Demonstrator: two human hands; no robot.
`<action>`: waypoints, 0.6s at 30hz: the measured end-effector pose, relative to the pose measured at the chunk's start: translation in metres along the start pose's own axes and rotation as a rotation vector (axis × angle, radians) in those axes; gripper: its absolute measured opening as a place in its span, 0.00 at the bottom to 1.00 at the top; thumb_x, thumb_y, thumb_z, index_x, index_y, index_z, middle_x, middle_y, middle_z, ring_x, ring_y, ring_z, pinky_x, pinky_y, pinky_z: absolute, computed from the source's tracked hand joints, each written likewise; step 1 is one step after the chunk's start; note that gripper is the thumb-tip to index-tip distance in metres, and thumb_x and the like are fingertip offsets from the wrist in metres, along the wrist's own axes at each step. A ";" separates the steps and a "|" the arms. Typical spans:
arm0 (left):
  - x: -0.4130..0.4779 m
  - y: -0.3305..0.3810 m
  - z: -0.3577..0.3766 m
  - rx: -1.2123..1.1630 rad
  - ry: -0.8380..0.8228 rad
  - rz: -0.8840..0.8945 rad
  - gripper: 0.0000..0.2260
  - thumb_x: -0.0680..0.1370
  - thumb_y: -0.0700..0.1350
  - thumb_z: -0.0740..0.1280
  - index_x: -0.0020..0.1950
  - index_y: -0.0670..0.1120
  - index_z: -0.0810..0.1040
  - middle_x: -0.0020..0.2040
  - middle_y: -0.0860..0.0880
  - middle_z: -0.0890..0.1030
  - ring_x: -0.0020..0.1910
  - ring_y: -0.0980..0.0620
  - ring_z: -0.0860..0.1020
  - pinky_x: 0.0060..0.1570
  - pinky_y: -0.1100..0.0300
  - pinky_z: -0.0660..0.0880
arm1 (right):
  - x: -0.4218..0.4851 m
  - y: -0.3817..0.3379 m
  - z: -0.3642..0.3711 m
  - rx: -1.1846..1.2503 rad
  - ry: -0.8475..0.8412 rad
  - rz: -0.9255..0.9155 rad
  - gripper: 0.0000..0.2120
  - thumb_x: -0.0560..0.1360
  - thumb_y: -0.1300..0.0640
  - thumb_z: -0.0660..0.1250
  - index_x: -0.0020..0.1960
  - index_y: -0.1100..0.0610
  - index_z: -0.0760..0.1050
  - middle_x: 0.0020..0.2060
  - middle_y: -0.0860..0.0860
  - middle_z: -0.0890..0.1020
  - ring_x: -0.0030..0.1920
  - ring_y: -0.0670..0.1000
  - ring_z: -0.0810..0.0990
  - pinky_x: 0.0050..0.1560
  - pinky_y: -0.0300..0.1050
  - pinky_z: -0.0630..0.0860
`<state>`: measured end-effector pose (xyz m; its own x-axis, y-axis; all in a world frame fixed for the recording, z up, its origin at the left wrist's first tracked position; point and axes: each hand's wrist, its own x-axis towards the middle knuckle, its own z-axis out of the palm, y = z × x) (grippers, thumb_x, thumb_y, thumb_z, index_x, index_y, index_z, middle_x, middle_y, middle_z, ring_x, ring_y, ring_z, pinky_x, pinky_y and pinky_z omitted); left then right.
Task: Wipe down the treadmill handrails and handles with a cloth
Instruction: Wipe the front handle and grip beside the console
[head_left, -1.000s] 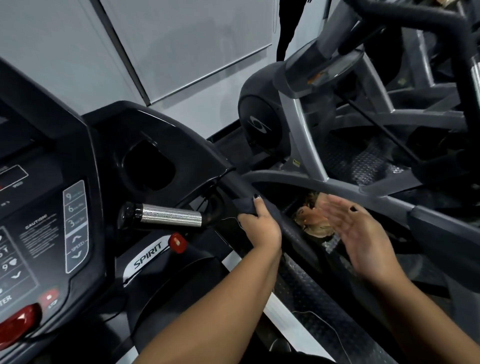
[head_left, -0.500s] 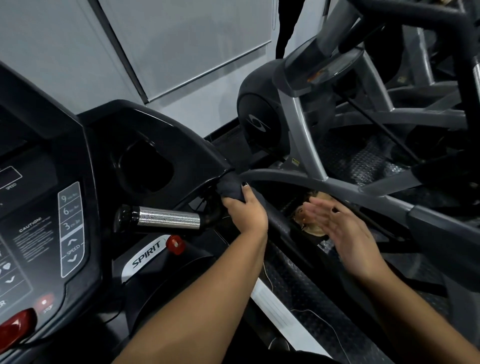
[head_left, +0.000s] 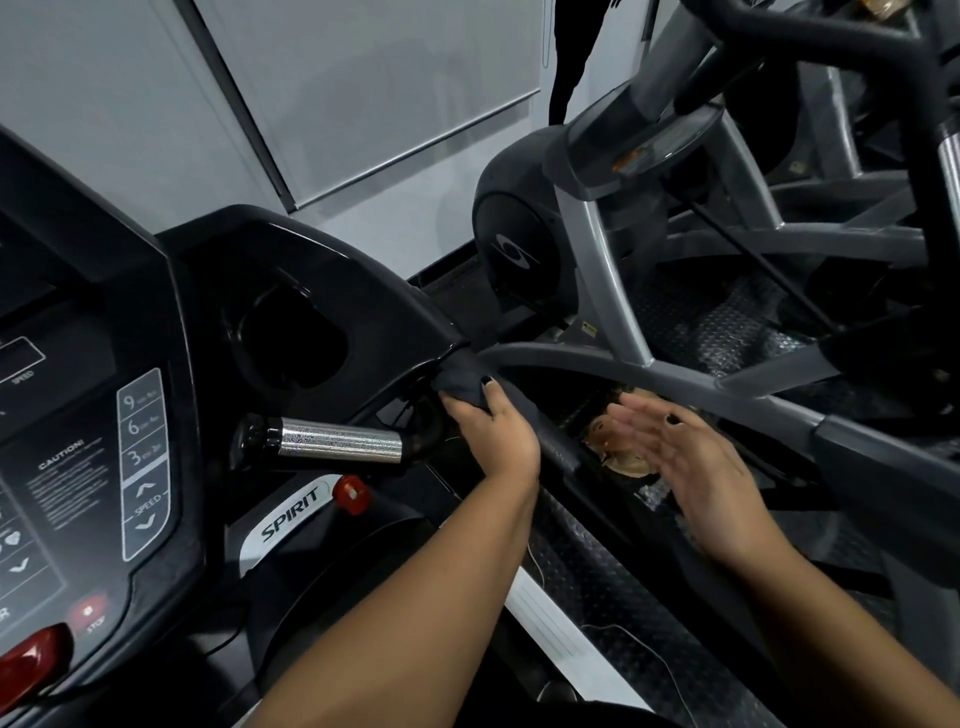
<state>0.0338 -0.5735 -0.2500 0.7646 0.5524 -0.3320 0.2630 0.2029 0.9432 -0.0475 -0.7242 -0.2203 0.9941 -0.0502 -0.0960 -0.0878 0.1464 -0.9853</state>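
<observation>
My left hand (head_left: 493, 434) grips a dark grey cloth (head_left: 460, 376) wrapped round the top of the treadmill's black right handrail (head_left: 556, 447), right where the rail meets the console. A chrome pulse-grip handle (head_left: 337, 441) sticks out to the left just below that joint. To the right of the rail my right hand (head_left: 691, 467) hovers with fingers spread and relaxed, holding nothing. The cloth hides the rail's upper end.
The treadmill console (head_left: 78, 415) with speed keys, a red stop button (head_left: 88, 613) and a cup holder (head_left: 291, 343) fills the left. A red safety key (head_left: 352, 493) sits below the handle. A grey elliptical machine (head_left: 649, 234) stands close on the right. A brown object (head_left: 618, 452) lies on the floor between the machines.
My left hand has slid the cloth up the handrail to the console joint. My right hand has stayed hovering open beside the rail.
</observation>
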 end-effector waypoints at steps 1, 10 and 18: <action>0.002 0.002 0.000 -0.001 0.005 -0.006 0.29 0.83 0.48 0.59 0.81 0.47 0.50 0.75 0.44 0.66 0.70 0.48 0.70 0.58 0.68 0.63 | -0.001 0.001 0.000 0.000 -0.006 0.007 0.21 0.75 0.54 0.52 0.62 0.54 0.77 0.59 0.54 0.82 0.64 0.54 0.78 0.72 0.60 0.65; -0.017 -0.005 -0.010 0.084 -0.077 0.035 0.31 0.83 0.49 0.60 0.81 0.49 0.47 0.76 0.44 0.63 0.66 0.54 0.69 0.56 0.71 0.63 | -0.008 0.007 -0.007 -0.012 -0.023 0.035 0.22 0.75 0.54 0.52 0.63 0.53 0.77 0.60 0.53 0.82 0.64 0.52 0.78 0.72 0.58 0.65; 0.003 0.004 -0.005 0.059 -0.057 0.007 0.32 0.83 0.49 0.60 0.81 0.48 0.45 0.77 0.44 0.63 0.72 0.47 0.68 0.59 0.68 0.61 | -0.011 0.000 0.001 -0.027 -0.015 0.033 0.21 0.74 0.53 0.54 0.62 0.53 0.77 0.59 0.52 0.82 0.64 0.52 0.78 0.72 0.57 0.65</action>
<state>0.0346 -0.5674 -0.2474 0.7984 0.5063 -0.3258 0.2905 0.1500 0.9450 -0.0587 -0.7222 -0.2195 0.9914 -0.0313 -0.1267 -0.1221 0.1210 -0.9851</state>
